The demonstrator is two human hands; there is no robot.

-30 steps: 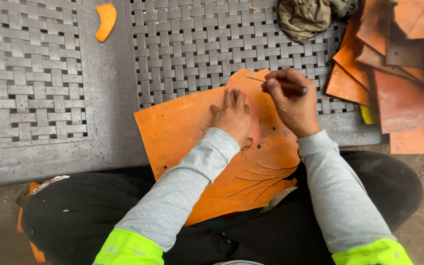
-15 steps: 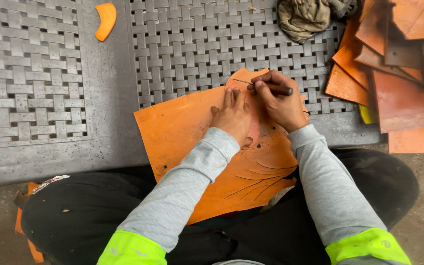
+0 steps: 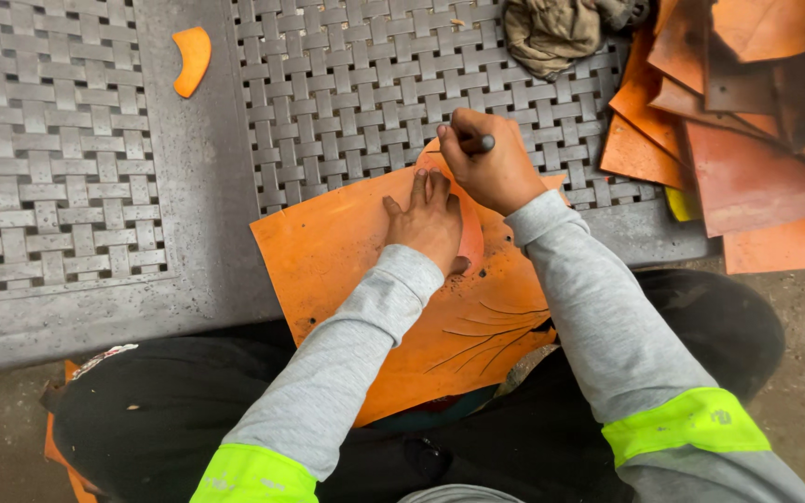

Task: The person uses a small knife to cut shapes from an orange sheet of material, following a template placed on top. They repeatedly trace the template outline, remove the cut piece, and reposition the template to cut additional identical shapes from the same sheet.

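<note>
A large orange leather sheet lies across my lap and the edge of a grey woven-pattern mat. My left hand presses flat on a curved orange template that lies on the sheet. My right hand is closed around a dark pen at the template's far end, its tip hidden by the fingers. Dark curved lines are drawn on the sheet nearer my body.
A stack of orange and brown leather pieces lies at the right. A crumpled beige rag sits at the top. A small curved orange offcut lies on the grey surface at upper left. A second woven panel is at left.
My right hand with the pen has moved left along the template's far edge, closer to my left hand. My left hand has stayed pressed on the template.
</note>
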